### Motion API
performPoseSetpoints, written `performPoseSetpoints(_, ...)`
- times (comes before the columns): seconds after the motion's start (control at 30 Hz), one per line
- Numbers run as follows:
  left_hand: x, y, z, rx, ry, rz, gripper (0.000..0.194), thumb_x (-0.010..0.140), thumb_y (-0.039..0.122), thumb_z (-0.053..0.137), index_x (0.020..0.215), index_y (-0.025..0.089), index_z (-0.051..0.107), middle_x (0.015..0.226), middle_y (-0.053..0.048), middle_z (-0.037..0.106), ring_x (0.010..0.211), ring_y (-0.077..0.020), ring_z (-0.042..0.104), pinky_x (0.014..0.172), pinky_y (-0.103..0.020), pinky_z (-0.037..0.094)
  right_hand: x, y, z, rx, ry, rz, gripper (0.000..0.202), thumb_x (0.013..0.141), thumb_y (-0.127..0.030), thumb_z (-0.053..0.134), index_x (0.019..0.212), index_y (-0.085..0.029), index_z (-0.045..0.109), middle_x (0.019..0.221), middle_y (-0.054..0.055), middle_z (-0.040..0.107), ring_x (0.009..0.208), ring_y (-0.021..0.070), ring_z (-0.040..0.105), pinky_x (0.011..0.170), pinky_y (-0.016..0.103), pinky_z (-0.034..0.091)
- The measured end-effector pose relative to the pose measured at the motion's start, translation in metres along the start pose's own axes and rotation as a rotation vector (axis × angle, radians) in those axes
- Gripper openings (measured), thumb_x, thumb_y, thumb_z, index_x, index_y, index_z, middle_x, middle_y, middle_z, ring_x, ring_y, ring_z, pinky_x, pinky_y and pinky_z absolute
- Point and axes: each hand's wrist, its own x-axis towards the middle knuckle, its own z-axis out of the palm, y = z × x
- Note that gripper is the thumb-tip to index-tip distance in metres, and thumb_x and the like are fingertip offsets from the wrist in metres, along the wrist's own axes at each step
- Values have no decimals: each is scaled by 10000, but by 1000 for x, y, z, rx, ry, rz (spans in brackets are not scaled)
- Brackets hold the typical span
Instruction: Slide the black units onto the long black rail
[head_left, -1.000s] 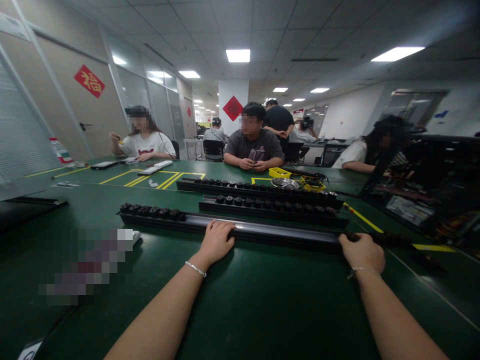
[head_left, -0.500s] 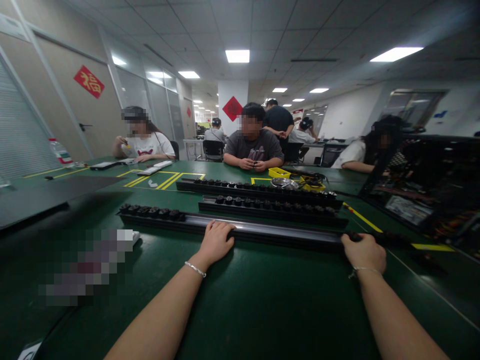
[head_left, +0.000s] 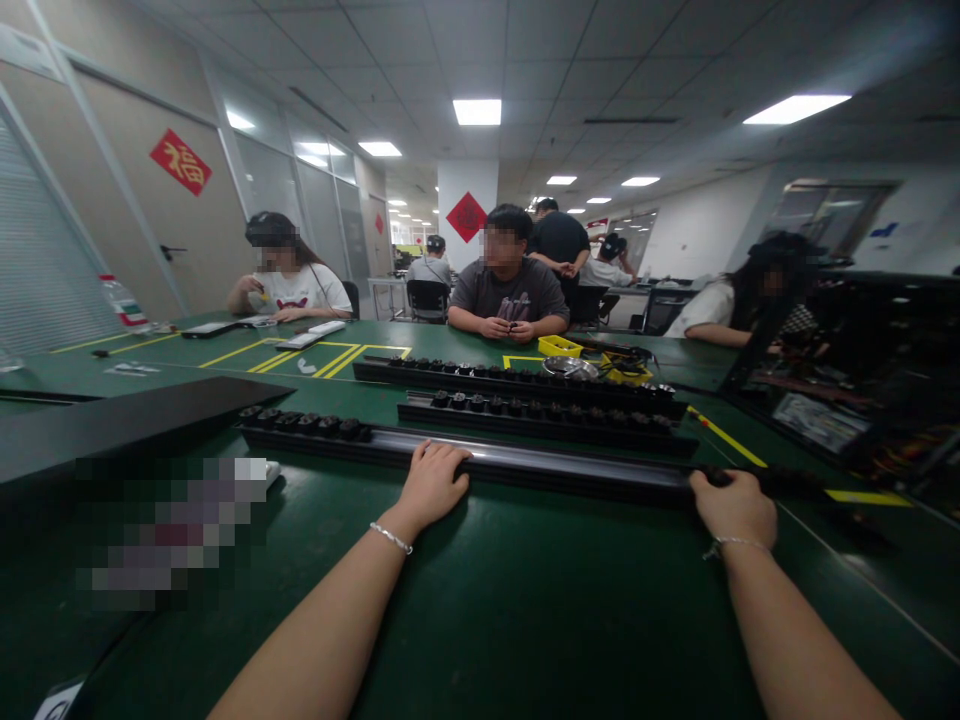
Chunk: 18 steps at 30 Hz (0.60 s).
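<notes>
My left hand (head_left: 435, 482) rests on the near black rail (head_left: 585, 466); over at its right end, my right hand (head_left: 736, 512) perhaps pinches a small dark part (head_left: 718, 477). Beyond, two studded rails (head_left: 540, 424) lie across the green table (head_left: 540, 610).

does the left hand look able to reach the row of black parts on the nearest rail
Probably yes: the left hand rests on the nearest rail, and only a bare stretch seems to separate it from the row of black parts.
</notes>
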Motion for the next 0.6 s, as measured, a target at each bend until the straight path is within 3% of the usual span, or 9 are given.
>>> performPoseSetpoints(0.1, 0, -1, 1, 2, 0, -1, 295, 801, 234, 525, 1085, 262, 601, 1074, -29, 669, 1086, -200, 552, 1086, -441, 219, -1, -2, -1, -46, 0, 77, 598, 714, -518, 511, 1154, -120, 583, 1042, 206, 632, 1032, 375, 566, 863, 489, 462)
performPoseSetpoints(0.33, 0, -3, 4, 4, 18, 12, 292, 805, 242, 524, 1086, 253, 601, 1069, -31, 667, 1080, -204, 555, 1086, -445, 221, -4, -9, -7, -40, -56, 150, 632, 752, -524, 479, 1232, -115, 520, 1117, 204, 616, 1061, 353, 561, 864, 421, 462)
performPoseSetpoints(0.6, 0, -2, 2, 10, 8, 5, 286, 810, 242, 519, 1084, 258, 595, 1077, -25, 663, 1085, -199, 550, 1090, -443, 215, -5, -9, -10, -13, -51, 173, 606, 760, -514, 490, 1227, -129, 510, 1128, 199, 606, 1069, 339, 554, 889, 423, 447)
